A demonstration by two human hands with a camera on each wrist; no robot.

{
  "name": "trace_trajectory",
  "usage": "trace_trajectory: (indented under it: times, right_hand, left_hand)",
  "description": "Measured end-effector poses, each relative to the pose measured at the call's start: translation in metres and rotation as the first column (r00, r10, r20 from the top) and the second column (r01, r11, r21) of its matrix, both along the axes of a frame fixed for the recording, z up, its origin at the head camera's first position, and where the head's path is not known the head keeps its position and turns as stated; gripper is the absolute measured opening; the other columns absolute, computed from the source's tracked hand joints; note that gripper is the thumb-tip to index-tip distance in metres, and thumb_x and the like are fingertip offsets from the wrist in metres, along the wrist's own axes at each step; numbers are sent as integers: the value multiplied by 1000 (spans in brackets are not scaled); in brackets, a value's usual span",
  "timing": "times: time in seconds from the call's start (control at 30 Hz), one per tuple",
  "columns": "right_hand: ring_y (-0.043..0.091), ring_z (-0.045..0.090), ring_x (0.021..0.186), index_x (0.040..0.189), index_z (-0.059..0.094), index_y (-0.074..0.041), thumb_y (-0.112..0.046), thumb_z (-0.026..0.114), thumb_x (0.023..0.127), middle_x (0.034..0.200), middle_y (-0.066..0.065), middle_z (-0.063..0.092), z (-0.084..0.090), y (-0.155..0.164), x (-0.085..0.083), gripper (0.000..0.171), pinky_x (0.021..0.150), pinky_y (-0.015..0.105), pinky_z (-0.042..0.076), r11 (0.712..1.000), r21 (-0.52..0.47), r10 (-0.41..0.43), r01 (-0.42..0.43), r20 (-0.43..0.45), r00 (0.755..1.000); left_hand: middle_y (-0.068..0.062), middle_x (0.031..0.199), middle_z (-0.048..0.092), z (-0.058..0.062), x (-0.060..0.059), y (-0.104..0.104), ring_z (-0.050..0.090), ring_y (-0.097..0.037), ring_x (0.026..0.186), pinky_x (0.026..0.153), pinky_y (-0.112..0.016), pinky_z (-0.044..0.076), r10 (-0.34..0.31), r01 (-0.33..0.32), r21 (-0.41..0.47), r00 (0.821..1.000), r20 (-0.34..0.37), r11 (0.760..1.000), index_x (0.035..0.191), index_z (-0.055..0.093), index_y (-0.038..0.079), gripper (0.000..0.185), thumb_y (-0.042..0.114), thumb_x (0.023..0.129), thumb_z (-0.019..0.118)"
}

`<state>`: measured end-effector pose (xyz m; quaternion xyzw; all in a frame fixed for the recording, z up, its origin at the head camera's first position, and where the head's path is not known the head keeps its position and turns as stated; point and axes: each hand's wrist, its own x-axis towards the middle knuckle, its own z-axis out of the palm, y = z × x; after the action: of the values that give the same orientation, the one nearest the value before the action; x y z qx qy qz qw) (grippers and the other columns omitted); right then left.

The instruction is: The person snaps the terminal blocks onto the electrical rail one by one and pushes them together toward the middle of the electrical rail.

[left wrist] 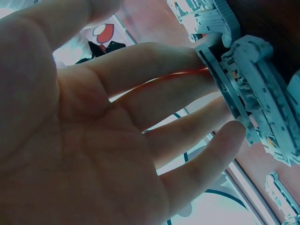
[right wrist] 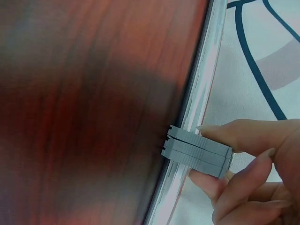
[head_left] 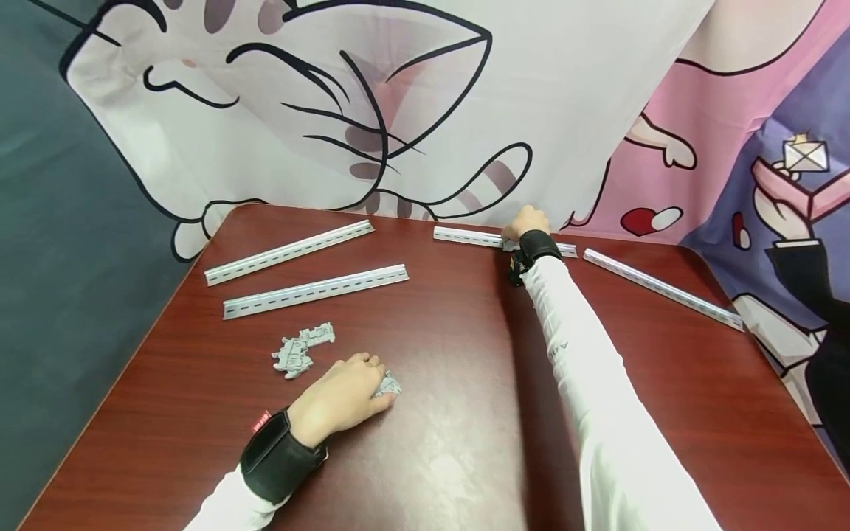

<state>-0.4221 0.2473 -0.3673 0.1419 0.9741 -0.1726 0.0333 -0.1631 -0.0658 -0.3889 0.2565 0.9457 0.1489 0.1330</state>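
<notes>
At the far edge of the red-brown table (head_left: 465, 413), I see my right hand (head_left: 526, 221) stretched out on a metal DIN rail (head_left: 465, 236) that lies along the table's back edge, just before the cartoon cat cloth (head_left: 398, 96); the right wrist view shows the thumb and fingers (right wrist: 248, 136) pinching a small grey terminal block (right wrist: 197, 154), and that block sits across the rail (right wrist: 199, 98), touching it; whether it is fully seated I cannot tell. Nearer to me, my left hand (head_left: 339, 398) rests palm down on the table, its fingertips on another grey terminal block (head_left: 388, 385); in the left wrist view the fingers (left wrist: 183, 98) are nearly straight and only lightly bent, pressing against the flat side of that block (left wrist: 253, 98) rather than wrapping round it. Just left of that hand lies a small heap of further terminal blocks (head_left: 302, 348), apart from the fingers; beyond the heap two more DIN rails lie side by side at a slant, one nearer (head_left: 315, 290) and one farther (head_left: 288, 251); a fourth rail (head_left: 664, 287) lies at a slant on the right side of the table, close to the end of the rail under my right hand. Both wrists carry black straps, the right one (head_left: 534, 247) above a white sleeve (head_left: 598, 383).
</notes>
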Motion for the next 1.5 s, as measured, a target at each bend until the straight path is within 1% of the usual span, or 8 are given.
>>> trace_trajectory:
  times: [0.17, 0.37, 0.63, 0.77, 0.9, 1.03, 1.17, 1.5]
  right_hand:
    - [43, 55, 119, 120, 58, 5, -25, 69, 77, 130, 30, 55, -4, 6, -10, 54, 96, 48, 48, 1000, 9, 11, -11, 9, 1000]
    - [44, 54, 120, 123, 57, 8, -24, 69, 75, 131, 33, 54, -7, 9, -18, 59, 98, 49, 47, 999, 30, 16, -16, -6, 1000]
    - [45, 55, 118, 116, 60, 6, -25, 67, 77, 129, 33, 56, -12, 4, -19, 51, 96, 51, 47, 999, 10, 38, -38, -45, 998]
    - [47, 56, 116, 109, 60, 7, -25, 64, 80, 124, 33, 58, -13, 6, -11, 44, 96, 51, 47, 999, 9, 45, -44, -90, 995]
    - [48, 58, 113, 108, 60, 8, -28, 66, 84, 121, 34, 59, -17, 3, -2, 44, 93, 53, 47, 1000, 22, 22, -19, -161, 987]
    - [48, 60, 109, 110, 62, 8, -35, 66, 87, 119, 34, 61, -23, -4, 8, 49, 88, 55, 50, 999, 37, 13, -5, -220, 975]
    - [48, 62, 106, 109, 65, 8, -45, 67, 87, 115, 34, 62, -30, -1, 13, 57, 84, 54, 51, 998, 60, 22, -8, -233, 972]
    - [46, 61, 107, 104, 66, 8, -49, 66, 85, 117, 34, 61, -41, 11, 17, 59, 85, 54, 51, 997, 40, 71, -64, -187, 980]
  left_hand:
    - [-20, 111, 64, 1, 1, 1, 55, -35, 110, 88, -51, 44, 1, -1, -5, 1000, -25, 1000, 109, 65, -5, 39, 28, 90, 64]
    - [-24, 125, 60, 2, 2, 1, 51, -37, 123, 100, -53, 41, 28, -27, -4, 999, 19, 1000, 118, 62, -8, 45, 29, 91, 63]
    - [-23, 122, 62, 2, 6, -3, 53, -37, 120, 101, -54, 41, 37, -37, 17, 999, 29, 999, 115, 64, -5, 41, 29, 91, 63]
    - [-10, 89, 64, 2, -1, -5, 60, -23, 87, 78, -40, 46, 5, -6, 19, 1000, 7, 1000, 88, 64, 4, 24, 28, 92, 62]
    - [-1, 69, 49, 5, -15, -7, 46, -14, 63, 59, -29, 35, -17, 18, 27, 999, -32, 999, 73, 52, 13, 27, 28, 93, 61]
    - [-15, 98, 65, 11, -32, -10, 61, -26, 91, 79, -40, 49, 17, -17, -3, 999, -36, 1000, 93, 63, 4, 27, 30, 95, 59]
    - [-28, 143, 46, 16, -54, -12, 41, -41, 135, 109, -57, 33, 62, -63, -90, 998, -10, 994, 135, 51, -4, 54, 34, 96, 54]
    - [-32, 155, 19, 21, -99, -16, 18, -51, 143, 112, -60, 27, 170, -132, -271, 978, 122, 953, 152, 18, -1, 75, 38, 97, 51]
